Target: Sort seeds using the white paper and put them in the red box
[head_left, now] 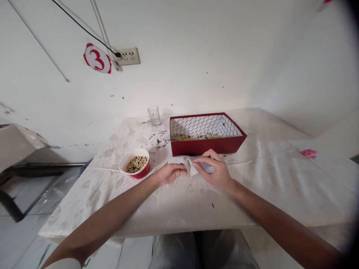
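Note:
A thin white sheet [192,170], like paper or cloth, is held between my two hands in front of the red box [207,145]. My left hand [171,172] has its fingers closed on the left side of the sheet. With thumb and fingertips, my right hand [214,170] pinches it near the middle. The box has a patterned white lining and holds pale and dark beads. To the left stands a red and white paper bowl [144,171] with similar beads in it.
A clear glass [154,115] stands near the wall. Dark bits [157,141] are scattered between glass and box. A pink flower [308,153] lies at the right of the cloth-covered table [174,209]. A power socket [129,56] is on the wall.

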{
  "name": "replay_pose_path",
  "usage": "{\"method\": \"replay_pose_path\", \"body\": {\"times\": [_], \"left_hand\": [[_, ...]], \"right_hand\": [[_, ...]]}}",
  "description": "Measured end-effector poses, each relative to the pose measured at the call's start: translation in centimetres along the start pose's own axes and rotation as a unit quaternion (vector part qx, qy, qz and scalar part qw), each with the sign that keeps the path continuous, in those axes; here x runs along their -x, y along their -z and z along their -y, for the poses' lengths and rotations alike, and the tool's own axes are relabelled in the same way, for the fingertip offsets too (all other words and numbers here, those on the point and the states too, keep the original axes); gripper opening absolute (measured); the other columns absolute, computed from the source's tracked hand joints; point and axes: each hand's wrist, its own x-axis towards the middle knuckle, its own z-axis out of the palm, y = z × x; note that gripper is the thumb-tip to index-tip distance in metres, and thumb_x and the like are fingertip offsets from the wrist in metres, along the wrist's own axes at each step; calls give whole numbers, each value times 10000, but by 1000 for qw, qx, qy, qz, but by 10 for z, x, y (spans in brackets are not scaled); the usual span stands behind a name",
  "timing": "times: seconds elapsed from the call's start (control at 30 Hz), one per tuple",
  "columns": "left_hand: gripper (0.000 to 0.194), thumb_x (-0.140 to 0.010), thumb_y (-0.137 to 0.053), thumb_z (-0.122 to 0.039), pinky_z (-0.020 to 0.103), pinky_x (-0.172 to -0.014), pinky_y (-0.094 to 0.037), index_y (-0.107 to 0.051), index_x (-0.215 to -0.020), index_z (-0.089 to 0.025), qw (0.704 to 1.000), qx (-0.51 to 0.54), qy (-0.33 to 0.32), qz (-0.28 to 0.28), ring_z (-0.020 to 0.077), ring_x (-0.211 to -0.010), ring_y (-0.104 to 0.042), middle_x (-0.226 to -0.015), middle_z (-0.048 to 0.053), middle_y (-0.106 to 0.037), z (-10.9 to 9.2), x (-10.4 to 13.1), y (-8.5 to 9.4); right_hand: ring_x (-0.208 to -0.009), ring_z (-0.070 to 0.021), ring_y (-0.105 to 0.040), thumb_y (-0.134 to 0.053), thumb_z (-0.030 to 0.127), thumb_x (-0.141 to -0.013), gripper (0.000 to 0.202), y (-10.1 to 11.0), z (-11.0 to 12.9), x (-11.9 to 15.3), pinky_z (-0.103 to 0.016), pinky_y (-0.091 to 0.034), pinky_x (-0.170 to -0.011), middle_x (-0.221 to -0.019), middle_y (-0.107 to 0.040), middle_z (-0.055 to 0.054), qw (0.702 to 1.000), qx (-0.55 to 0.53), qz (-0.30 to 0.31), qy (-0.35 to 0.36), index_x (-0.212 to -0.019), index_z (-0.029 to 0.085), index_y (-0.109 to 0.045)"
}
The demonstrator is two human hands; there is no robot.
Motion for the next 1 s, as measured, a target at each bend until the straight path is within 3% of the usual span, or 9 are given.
{"method": "replay_pose_path", "body": {"times": [0.23,0.47,0.67,1.0], "left_hand": [[269,-692,-906,-241,321,-946,-534,-771,-904,-144,1000,-11,0,-10,189,-973,-706,-981,70,-752,0,1,3],[320,-674,-938,-332,318,-893,-515,-781,-878,-141,999,-42,11,-15,161,-889,-679,-919,54,-747,3,1,5],[352,-680,-924,-428,314,-809,-492,-766,-812,-142,997,-72,28,31,148,-810,-653,-841,32,-704,0,2,3],[353,-649,-947,-310,346,-838,-514,-782,-910,-140,998,-45,-29,-14,204,-901,-680,-912,77,-752,2,5,-6]], "right_hand": [[-810,-193,-608,-719,226,-897,151,3,1,1,-383,-551,-715,-917,-581,-31,1000,5,14,12,-1025,300,-750],[-812,-183,-587,-720,199,-893,144,0,-1,1,-360,-520,-699,-909,-545,-29,999,6,35,39,-1010,277,-747],[-796,-170,-572,-735,180,-892,167,-1,-4,1,-343,-506,-679,-905,-538,-25,998,0,27,60,-1025,278,-760],[-820,-185,-589,-749,152,-871,197,-2,-8,2,-352,-504,-692,-917,-575,-35,998,0,29,63,-1027,272,-762]]}}
